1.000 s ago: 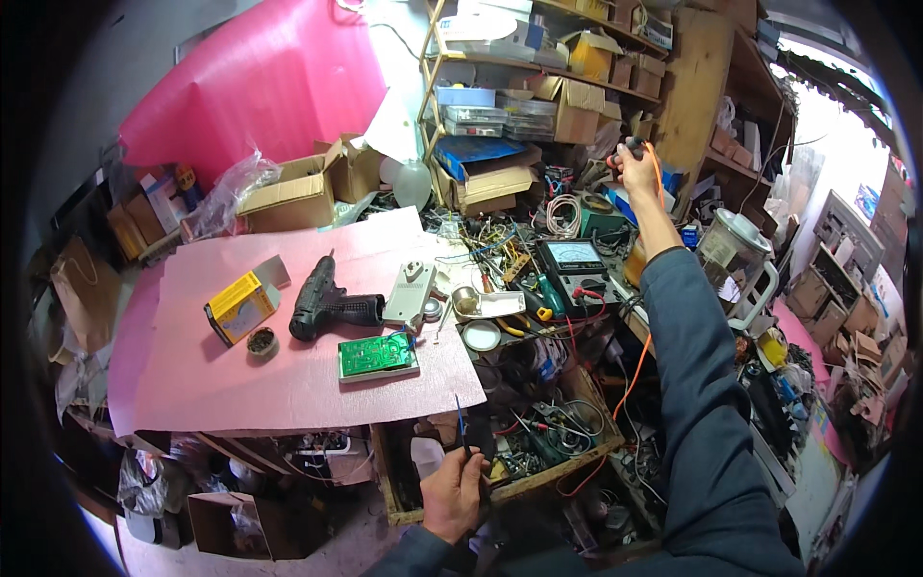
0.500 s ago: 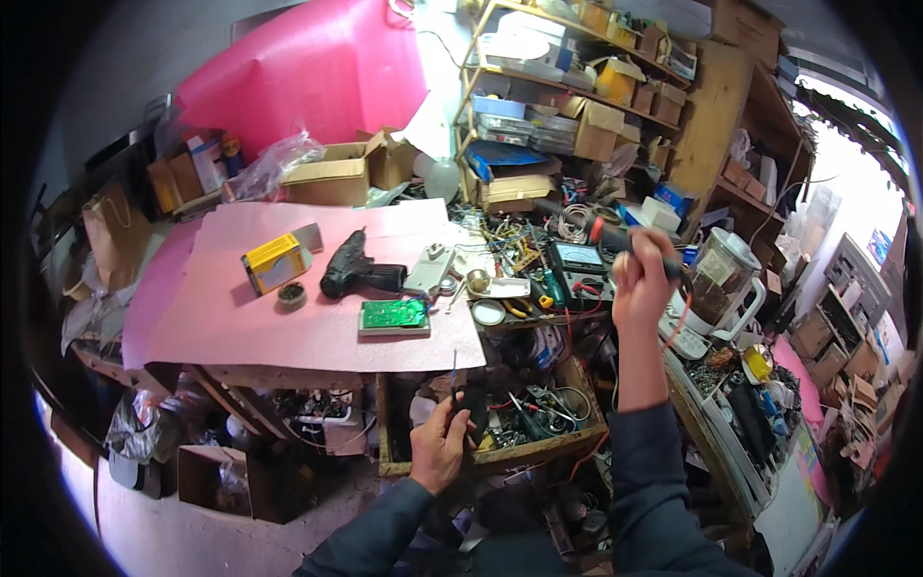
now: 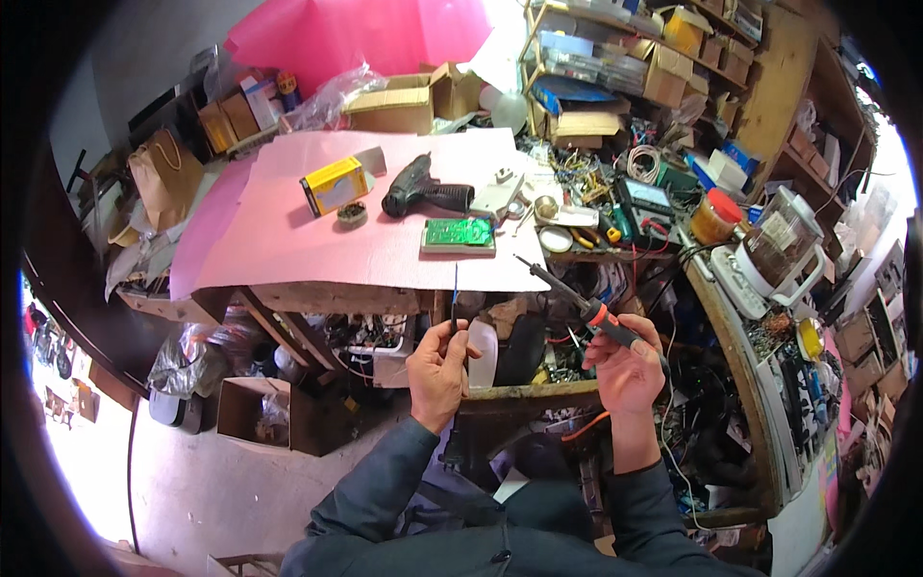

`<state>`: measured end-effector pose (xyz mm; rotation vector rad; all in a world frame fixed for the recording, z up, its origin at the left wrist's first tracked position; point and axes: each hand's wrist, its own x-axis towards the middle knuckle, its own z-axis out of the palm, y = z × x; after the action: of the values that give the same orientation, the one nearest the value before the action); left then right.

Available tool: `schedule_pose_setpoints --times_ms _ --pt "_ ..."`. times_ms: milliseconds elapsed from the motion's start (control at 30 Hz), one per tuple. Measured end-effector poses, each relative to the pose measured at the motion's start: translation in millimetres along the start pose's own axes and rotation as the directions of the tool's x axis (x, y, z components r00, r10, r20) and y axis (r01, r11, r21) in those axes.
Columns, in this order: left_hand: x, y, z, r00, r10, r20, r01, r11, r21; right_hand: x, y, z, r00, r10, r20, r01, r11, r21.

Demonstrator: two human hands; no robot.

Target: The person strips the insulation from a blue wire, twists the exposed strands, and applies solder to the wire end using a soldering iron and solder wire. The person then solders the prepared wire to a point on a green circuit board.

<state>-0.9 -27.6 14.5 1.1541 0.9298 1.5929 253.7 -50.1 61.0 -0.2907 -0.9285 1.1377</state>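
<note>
My right hand is closed round a soldering iron with a black and red handle, its thin tip slanting up and to the left toward the table edge. In my left hand a black cord is pinched upright. A thin blue wire sticks up from its end, and what looks like a black plug hangs below the hand. Ahead of both hands, a green circuit board in a pale housing lies on the pink-covered table, apart from the iron's tip.
A black cordless drill, a yellow box and a small round tin stand on the pink sheet. An open drawer full of parts lies below the table edge. A blender and a red-lidded jar stand at right.
My right hand has come down and left with the soldering iron, from the meter's right side to above the drawer. The view has shifted; my left hand still holds the cord.
</note>
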Motion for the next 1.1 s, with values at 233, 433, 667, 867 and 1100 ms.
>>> schedule_pose_setpoints --times_ms 233,433,667,867,1100 --pt "-9.4 -11.4 -9.4 0.998 0.062 0.004 -0.062 0.996 0.063 -20.1 34.9 -16.8 0.999 -0.053 -0.009 0.054 0.996 0.077" --pt "0.1 -24.3 -5.8 0.998 0.048 0.034 -0.053 0.988 0.148 -18.5 38.2 -25.5 0.988 0.011 -0.157 -0.033 0.990 -0.140" --pt "-8.9 -22.1 -4.6 1.000 0.010 0.012 -0.013 0.978 0.210 -23.2 45.8 -36.8 0.982 0.013 -0.190 -0.047 0.983 -0.175" --pt "-15.5 -25.4 -6.7 0.992 0.107 0.061 -0.119 0.958 0.260 -23.4 48.7 -34.7 0.985 0.016 -0.171 -0.047 0.983 -0.178" --pt "-14.5 -17.9 -5.6 0.996 0.054 0.066 -0.067 0.975 0.213 -24.2 49.9 -31.9 0.989 0.008 -0.148 -0.043 0.970 -0.237"
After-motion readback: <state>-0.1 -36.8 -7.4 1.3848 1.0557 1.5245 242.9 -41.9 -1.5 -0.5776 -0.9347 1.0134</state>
